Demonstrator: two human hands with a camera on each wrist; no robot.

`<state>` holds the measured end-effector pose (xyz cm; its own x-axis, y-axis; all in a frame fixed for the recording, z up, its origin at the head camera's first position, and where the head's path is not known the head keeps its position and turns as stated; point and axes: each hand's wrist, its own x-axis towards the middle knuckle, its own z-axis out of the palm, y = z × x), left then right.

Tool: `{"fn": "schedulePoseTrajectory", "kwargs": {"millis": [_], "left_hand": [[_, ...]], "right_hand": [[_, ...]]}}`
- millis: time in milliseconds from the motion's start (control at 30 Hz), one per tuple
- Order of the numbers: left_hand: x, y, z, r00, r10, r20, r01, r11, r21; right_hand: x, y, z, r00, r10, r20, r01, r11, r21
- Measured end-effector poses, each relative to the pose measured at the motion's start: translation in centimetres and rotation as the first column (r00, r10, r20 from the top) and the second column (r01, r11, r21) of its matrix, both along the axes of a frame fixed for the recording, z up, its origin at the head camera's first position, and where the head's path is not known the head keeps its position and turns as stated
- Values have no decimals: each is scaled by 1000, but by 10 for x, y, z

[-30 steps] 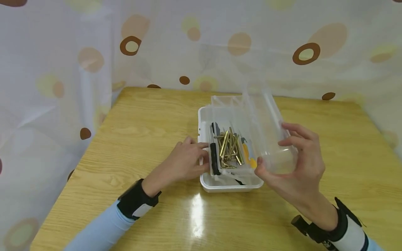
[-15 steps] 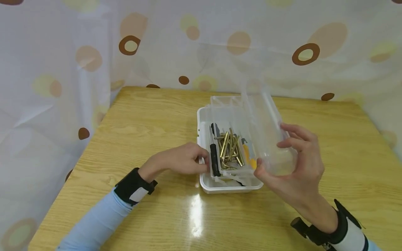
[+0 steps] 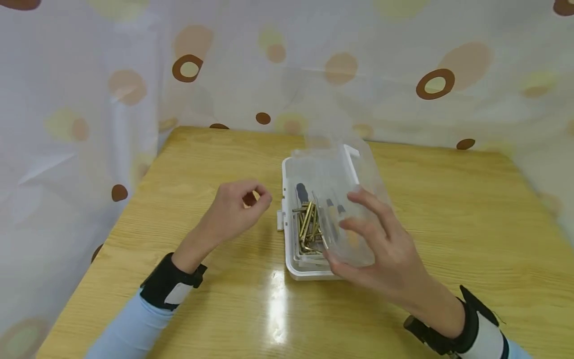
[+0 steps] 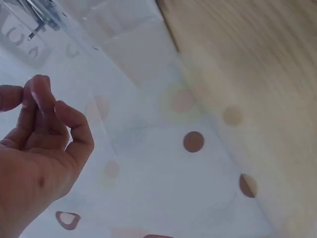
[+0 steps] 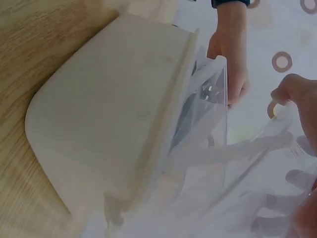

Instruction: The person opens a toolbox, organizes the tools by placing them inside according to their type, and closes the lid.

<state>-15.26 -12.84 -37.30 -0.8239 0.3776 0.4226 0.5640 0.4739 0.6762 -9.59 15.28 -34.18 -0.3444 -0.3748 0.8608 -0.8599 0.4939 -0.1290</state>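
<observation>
A white toolbox (image 3: pixel 287 249) stands on the wooden table, gold L-shaped hex keys (image 3: pixel 307 227) lying in its clear inner tray (image 5: pixel 221 94). Behind them is a dark-handled screwdriver (image 3: pixel 302 193). My right hand (image 3: pixel 381 259) grips the box's clear plastic lid (image 3: pixel 358 249) between thumb and fingers, tilted over the right part of the box. Through the lid, more tool handles show faintly. Left of the box my left hand (image 3: pixel 230 209) hovers apart from it, fingers loosely curled with nothing in them; its palm shows in the left wrist view.
A white latch (image 3: pixel 280 220) sticks out from the box's left side. The wooden tabletop (image 3: pixel 202 164) extends around the box, and a white spotted cloth (image 3: pixel 305 70) hangs behind and to the left of it.
My left hand has come away from the inner tray, up and to the left. The tray has gone down into the box, and my right hand has swung the lid leftward over it.
</observation>
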Motion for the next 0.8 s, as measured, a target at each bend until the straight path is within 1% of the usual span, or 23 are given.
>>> {"fn": "schedulePoseTrajectory", "kwargs": {"millis": [33, 67, 100, 133, 167, 233, 300, 367, 400, 467, 500, 533, 567, 600, 667, 700, 733, 767, 800], "left_hand": [[1, -3, -2, 999, 27, 45, -27, 1000, 12], [1, -5, -3, 993, 48, 111, -49, 999, 2], [2, -7, -5, 981, 55, 184, -54, 998, -12], [3, -8, -7, 963, 63, 264, -58, 998, -25], [4, -8, -10, 938, 72, 340, -62, 997, -39], [4, -9, -14, 883, 84, 461, -65, 996, -57], [2, -9, -19, 822, 66, 565, -52, 998, -41], [-1, -5, -24, 743, 21, 669, -40, 999, 13], [-3, -3, -26, 705, -3, 710, -41, 998, 45], [-6, 2, -30, 634, -44, 772, -68, 991, 113], [-8, 5, -31, 609, -53, 791, -88, 987, 134], [-11, 7, -31, 589, -58, 806, -106, 983, 148], [-13, 9, -32, 582, -56, 812, -113, 982, 149], [-15, 10, -32, 585, -44, 810, -106, 986, 131], [-19, 12, -32, 620, -22, 784, -42, 997, 61], [-22, 13, -32, 653, -10, 757, 6, 1000, 7], [-24, 14, -32, 688, -4, 726, 57, 997, -49], [-27, 16, -31, 724, 4, 690, 101, 988, -112], [-29, 17, -31, 762, 12, 648, 137, 974, -178]], "right_hand": [[0, -2, -1, 1000, 4, -15, -3, 998, 64], [0, -5, -2, 1000, 1, -28, 2, 993, 122], [0, -7, -4, 999, 0, -37, 7, 985, 170], [0, -9, -5, 999, -2, -37, 10, 975, 221], [0, -12, -6, 1000, 3, -30, 5, 962, 272], [0, -17, -9, 1000, 19, -5, -16, 930, 367], [0, -21, -12, 999, 25, 29, -35, 896, 443], [2, -22, -13, 998, 22, 62, -50, 867, 496], [3, -23, -15, 997, 18, 79, -56, 855, 516], [4, -23, -17, 994, -1, 108, -59, 837, 543], [4, -23, -18, 992, -9, 126, -62, 832, 552], [4, -24, -18, 990, -14, 139, -67, 828, 557], [4, -24, -19, 988, -18, 151, -71, 823, 563], [4, -24, -20, 987, -21, 160, -74, 820, 567], [3, -23, -20, 985, -26, 168, -76, 818, 570], [3, -22, -19, 985, -23, 174, -81, 820, 567], [3, -22, -19, 984, -20, 176, -85, 821, 565], [3, -21, -19, 984, -17, 180, -89, 821, 564], [3, -20, -19, 983, -15, 184, -92, 821, 563]]}}
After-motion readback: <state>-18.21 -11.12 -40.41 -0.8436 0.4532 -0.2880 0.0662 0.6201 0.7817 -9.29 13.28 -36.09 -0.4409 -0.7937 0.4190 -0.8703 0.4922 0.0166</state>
